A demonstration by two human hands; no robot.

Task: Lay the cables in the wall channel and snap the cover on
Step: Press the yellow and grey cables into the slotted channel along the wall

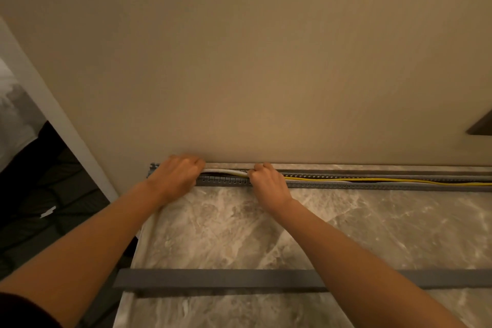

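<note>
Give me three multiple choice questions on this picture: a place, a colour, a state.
1. Where is the grey cover?
A) snapped on the channel
B) lying on the marble surface, nearer the person
C) standing upright

2. Which colour is the cable right of the right hand?
A) red
B) blue
C) yellow

3. What state is the channel in?
A) open, cables showing
B) closed
C) empty

Answers:
1. B, the cover lies apart from the channel.
2. C, the yellow cable runs rightward inside it.
3. A, the white cable shows between the left hand and the right hand.
</note>
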